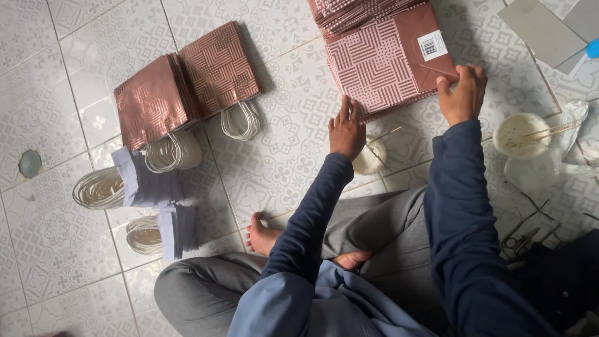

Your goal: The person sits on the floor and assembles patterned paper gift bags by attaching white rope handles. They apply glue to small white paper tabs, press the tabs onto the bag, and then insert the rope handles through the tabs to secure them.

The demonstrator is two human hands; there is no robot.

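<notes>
A person sits cross-legged on the patterned tile floor [274, 168], grey trousers and bare feet nearest the camera, dark blue sleeves reaching away toward a flat pink paper bag [380, 65] with a geometric print, which serves here as the landmark. The left hand [347, 131] lies at the near left corner of that bag, fingers straight and close together, pressed flat with the fingertips on the bag's edge and nothing gripped. The right hand [463, 92] sits at the bag's near right corner, where a plain brown fold [415, 37] carrying a white label [432, 45] meets the print; its fingers are curled down over that edge, thumb underneath or alongside, and whether they pinch the paper or only press it cannot be told. Just on the near side of the bag, beside the left hand, a small pale bowl [369, 159] with a thin stick rests on the floor. To the right of the bag stands a second white bowl [519, 134] with sticks laid across it, next to crumpled clear plastic [561, 146], and nearer the camera than that lie scissors [521, 242]. Beyond the bag, touching its far edge, a pile of more pink bags [355, 11] fans out. Well to the left of the bag lie finished metallic rose bags [187, 87] with white cord handles, and nearer than those, blue-grey bags [153, 187] with coiled handles
</notes>
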